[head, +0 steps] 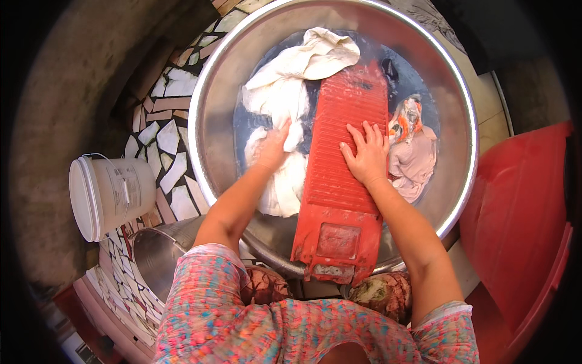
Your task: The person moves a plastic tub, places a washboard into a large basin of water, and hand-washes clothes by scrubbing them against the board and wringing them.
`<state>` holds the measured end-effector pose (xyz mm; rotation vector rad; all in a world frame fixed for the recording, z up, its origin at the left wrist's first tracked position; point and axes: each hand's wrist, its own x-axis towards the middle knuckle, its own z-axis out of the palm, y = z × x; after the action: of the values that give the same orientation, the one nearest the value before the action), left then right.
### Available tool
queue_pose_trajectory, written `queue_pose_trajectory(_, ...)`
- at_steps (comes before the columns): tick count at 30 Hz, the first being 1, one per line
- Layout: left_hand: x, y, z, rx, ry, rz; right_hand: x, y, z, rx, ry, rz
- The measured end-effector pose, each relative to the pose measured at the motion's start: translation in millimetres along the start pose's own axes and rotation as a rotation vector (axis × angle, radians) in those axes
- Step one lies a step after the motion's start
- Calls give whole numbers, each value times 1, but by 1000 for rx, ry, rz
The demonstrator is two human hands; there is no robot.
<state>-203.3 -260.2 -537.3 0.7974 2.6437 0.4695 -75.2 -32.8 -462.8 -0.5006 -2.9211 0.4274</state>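
A red plastic washboard (341, 177) leans in a large round metal basin (213, 118), its lower end over the near rim. My right hand (366, 157) lies flat on the ridges with fingers spread, holding nothing. Left of the board, my left hand (273, 145) grips a bunched white cloth (286, 98); some of its fingers are hidden in the folds. That cloth stretches from the far side of the basin toward me, partly in water. To the board's right lie a pale pink cloth (413, 164) and an orange-and-white patterned cloth (407, 119).
A white lidded plastic bucket (132, 186) is at the left, beside a metal pail (159, 259). On the right stands a large red plastic tub (514, 214). A dark item (389, 70) sits in the water near the board's far end. The floor (168, 136) is broken-tile mosaic.
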Motion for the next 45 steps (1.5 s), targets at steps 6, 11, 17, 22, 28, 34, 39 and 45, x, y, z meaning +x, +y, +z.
queue_pose_trajectory(6,53,-70,3,46,243,-80,1,-4,4,51,4,-4)
queue_pose_trajectory(11,-8,-34,29,-293,-20,-374,2,1,1,16,15,5)
queue_pose_trajectory(17,-32,14,-121,-190,-225,-196,1,-1,4,48,18,5)
queue_pose_trajectory(22,-27,119,-295,-895,258,118,-2,9,-1,72,37,38)
queue_pose_trajectory(28,-30,171,-385,-966,595,442,-4,5,1,104,-13,54)
queue_pose_trajectory(34,-5,122,-351,-374,631,339,-2,4,-2,103,-3,62)
queue_pose_trajectory(39,7,56,-199,-56,483,122,4,2,-5,111,-3,53)
queue_pose_trajectory(45,-19,33,-32,154,-14,-238,3,6,2,43,-18,37)
